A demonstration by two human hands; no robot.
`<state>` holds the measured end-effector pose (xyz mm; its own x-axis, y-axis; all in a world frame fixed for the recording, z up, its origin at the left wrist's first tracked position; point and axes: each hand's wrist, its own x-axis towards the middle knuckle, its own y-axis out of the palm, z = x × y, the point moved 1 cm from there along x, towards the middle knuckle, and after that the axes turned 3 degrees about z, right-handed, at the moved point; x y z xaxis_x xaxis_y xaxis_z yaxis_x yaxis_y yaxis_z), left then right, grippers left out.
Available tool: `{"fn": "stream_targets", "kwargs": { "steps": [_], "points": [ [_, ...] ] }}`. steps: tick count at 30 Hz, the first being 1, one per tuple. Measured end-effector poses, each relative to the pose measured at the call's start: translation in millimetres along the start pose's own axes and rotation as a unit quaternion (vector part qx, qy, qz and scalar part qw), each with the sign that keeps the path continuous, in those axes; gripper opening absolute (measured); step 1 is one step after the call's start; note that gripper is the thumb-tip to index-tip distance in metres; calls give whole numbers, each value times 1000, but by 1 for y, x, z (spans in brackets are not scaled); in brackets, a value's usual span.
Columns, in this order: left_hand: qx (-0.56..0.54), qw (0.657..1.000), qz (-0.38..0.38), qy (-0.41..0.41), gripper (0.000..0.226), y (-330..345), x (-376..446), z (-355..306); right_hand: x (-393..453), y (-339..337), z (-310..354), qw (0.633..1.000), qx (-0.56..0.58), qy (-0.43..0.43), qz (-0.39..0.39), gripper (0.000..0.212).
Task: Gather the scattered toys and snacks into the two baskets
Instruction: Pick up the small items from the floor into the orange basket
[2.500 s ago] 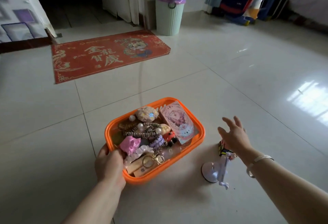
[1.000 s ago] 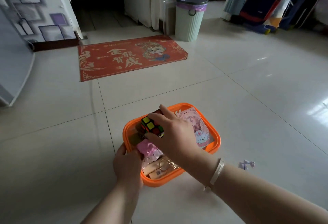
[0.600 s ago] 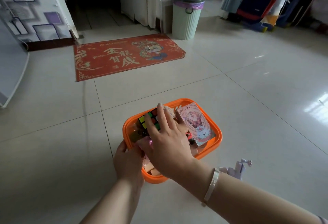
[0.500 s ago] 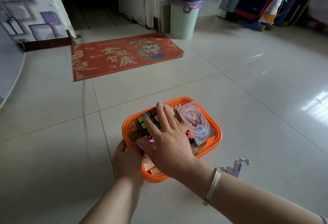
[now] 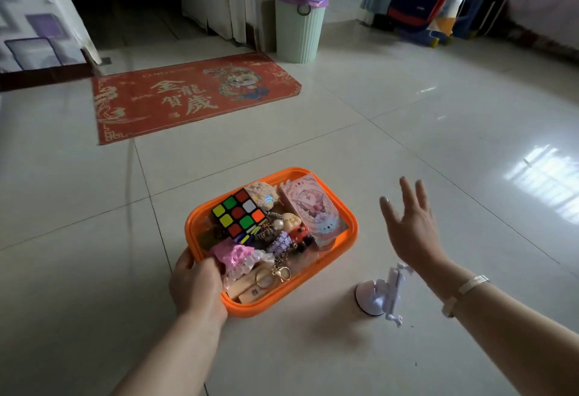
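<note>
Nearest the camera, both forearms enter from the lower edge of the frame. The left hand (image 5: 195, 286) grips the near-left corner of the orange basket (image 5: 351, 223), fingers curled over its rim. The right hand (image 5: 410, 229) is held in the air at right of centre, fingers spread and straight, holding nothing; a pale bracelet (image 5: 463, 292) sits on its wrist.

Below that hand, on the floor (image 5: 78, 270), a white suction-cup toy (image 5: 380, 297) lies just beside the basket, apart from it.

The basket rests on the floor at centre frame. Inside it: a multicoloured puzzle cube (image 5: 239, 214) towards the far-left, a pink patterned card pack (image 5: 313, 207) along the right side, a pink wrapped item (image 5: 233, 253) near the left hand, and a keyring with a gold clasp (image 5: 272, 275) at the near edge. Smaller trinkets between them cannot be identified.

Further back, upper left of centre, a red doormat (image 5: 194, 98) lies flat. Beyond it, top centre, a pale green waste bin (image 5: 300, 22) stands upright.
</note>
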<state>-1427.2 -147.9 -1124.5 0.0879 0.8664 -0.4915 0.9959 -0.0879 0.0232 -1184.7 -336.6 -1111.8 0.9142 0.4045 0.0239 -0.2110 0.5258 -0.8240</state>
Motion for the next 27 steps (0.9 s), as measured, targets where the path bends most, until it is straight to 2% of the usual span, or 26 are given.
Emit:
{"fn": "stream_targets", "kwargs": {
  "steps": [3, 6, 8, 10, 12, 15, 17, 21, 23, 27],
  "points": [
    [4, 1000, -2, 2, 28, -2, 1, 2, -14, 9, -39, 995, -26, 62, 77, 80],
    [15, 1000, -2, 6, 25, -5, -4, 4, -30, 19, -55, 986, 2, 102, 128, 97],
    [21, 1000, 2, 7, 25, -7, -10, 5, -39, 30, -63, 981, 70, 142, 115, 111],
    [27, 1000, 3, 4, 25, -10, -14, 6, -45, 41, -72, 964, 166, 197, 64, 114],
    [30, 1000, 3, 3, 25, -12, -17, 7, -51, 51, -77, 937, 239, 253, 26, 100],
    [30, 1000, 9, 2, 22, -15, -19, 6, -55, 61, -75, 924, 245, 293, 14, 53],
    [26, 1000, 10, 4, 22, -18, -18, 6, -53, 67, -75, 922, 259, 289, 5, 40],
    [25, 1000, 8, 7, 20, -23, -15, 5, -42, 57, -72, 924, 267, 272, -39, 38],
    [23, 1000, 5, 7, 21, -24, -12, 4, -33, 34, -56, 939, 251, 220, -79, 35],
    [20, 1000, 3, 7, 22, -25, -8, 4, -19, -18, 3, 966, 218, 44, -131, 33]
  ]
}}
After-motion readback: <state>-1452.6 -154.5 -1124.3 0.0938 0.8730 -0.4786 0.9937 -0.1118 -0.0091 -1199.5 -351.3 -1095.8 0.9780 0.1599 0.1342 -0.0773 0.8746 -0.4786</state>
